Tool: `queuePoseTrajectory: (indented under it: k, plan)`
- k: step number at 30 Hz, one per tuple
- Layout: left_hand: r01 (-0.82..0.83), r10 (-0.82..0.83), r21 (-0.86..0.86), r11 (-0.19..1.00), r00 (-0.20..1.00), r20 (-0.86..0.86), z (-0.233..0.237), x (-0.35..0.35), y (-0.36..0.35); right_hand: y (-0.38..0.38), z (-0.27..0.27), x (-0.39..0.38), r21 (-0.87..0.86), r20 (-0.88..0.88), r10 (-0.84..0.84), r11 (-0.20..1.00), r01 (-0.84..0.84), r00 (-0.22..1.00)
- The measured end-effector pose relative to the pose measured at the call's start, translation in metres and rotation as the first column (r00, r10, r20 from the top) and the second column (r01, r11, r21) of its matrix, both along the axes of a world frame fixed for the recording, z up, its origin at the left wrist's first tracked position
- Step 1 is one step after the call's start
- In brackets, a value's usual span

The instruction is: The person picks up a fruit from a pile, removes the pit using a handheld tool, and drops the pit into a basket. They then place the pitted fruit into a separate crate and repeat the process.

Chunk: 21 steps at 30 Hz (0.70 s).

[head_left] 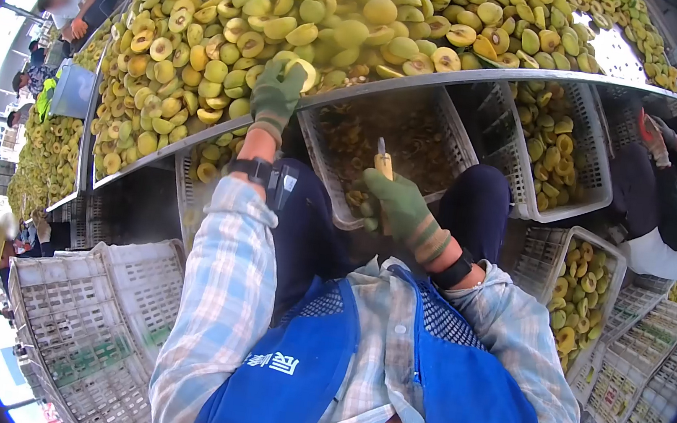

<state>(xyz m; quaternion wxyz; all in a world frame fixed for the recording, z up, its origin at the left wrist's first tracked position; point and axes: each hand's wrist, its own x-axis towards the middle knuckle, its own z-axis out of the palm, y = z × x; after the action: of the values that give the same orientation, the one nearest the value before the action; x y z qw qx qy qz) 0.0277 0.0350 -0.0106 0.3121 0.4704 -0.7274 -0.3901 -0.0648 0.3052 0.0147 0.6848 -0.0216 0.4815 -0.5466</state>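
Note:
My left hand [276, 101], in a green work glove, is at the near edge of the heaped table, its fingers closed on a green-yellow fruit half [304, 75] with a pale cut face. The heap of similar fruit halves [234, 30] lies beyond and around it, many with the brown pit showing. Above my lap, my right hand [402, 208], also gloved, is closed around a small knife [384, 163] with a yellowish handle and short metal tip pointing up. Beneath the knife, between my knees, a crate [328, 189] holds brownish scraps.
The table's metal rim [490, 75] curves across in front of me. At right stand a crate of fruit halves [553, 153] and another fruit crate [583, 284]. White crates [82, 307] are at lower left. Another person's gloved hand [656, 139] is at far right; more people work at left.

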Motion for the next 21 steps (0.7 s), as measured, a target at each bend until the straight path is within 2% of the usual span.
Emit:
queuePoseTrajectory:
  k: [2, 3, 6, 7, 9, 11, 13, 16, 17, 21]
  plan:
    - [0.098, -0.024, 0.194, 0.976, 0.937, -0.349, 0.007, 0.005, 0.015, 0.0, 0.016, 0.001, -0.045, -0.058, -0.029, 0.999, 0.027, 0.998]
    - [0.165, 0.075, 0.392, 0.905, 0.844, -0.53, 0.026, 0.005, 0.039, -0.001, 0.023, 0.002, -0.069, -0.085, -0.041, 0.997, 0.035, 0.996]
    - [0.341, 0.092, 0.479, 0.809, 0.732, -0.676, 0.043, 0.021, 0.09, -0.002, 0.034, 0.007, -0.222, -0.167, -0.001, 0.974, -0.036, 0.986]
    - [0.389, 0.038, 0.452, 0.803, 0.723, -0.69, 0.041, 0.025, 0.102, 0.0, 0.037, 0.01, -0.28, -0.187, 0.016, 0.958, -0.068, 0.982]
    - [0.486, -0.068, 0.394, 0.78, 0.692, -0.719, 0.038, 0.031, 0.123, 0.002, 0.041, 0.015, -0.272, -0.201, 0.082, 0.953, -0.136, 0.976]
    - [0.392, 0.002, 0.391, 0.833, 0.704, -0.71, 0.039, 0.028, 0.149, 0.008, 0.048, 0.019, -0.267, -0.269, 0.107, 0.946, -0.181, 0.957]
    - [0.352, 0.038, 0.406, 0.843, 0.715, -0.698, 0.048, 0.025, 0.166, 0.018, 0.05, 0.019, -0.265, -0.24, 0.13, 0.945, -0.193, 0.962]
    - [0.501, 0.207, 0.565, 0.656, 0.6, -0.773, 0.044, 0.03, 0.18, 0.027, 0.043, 0.015, -0.244, -0.208, 0.167, 0.945, -0.217, 0.964]
    - [0.487, 0.262, 0.589, 0.645, 0.583, -0.769, 0.046, 0.024, 0.185, 0.029, 0.041, 0.013, -0.233, -0.201, 0.18, 0.946, -0.226, 0.963]
    - [0.422, 0.182, 0.489, 0.763, 0.587, -0.789, 0.061, 0.018, 0.2, 0.036, 0.042, 0.016, -0.242, -0.232, 0.155, 0.947, -0.211, 0.96]
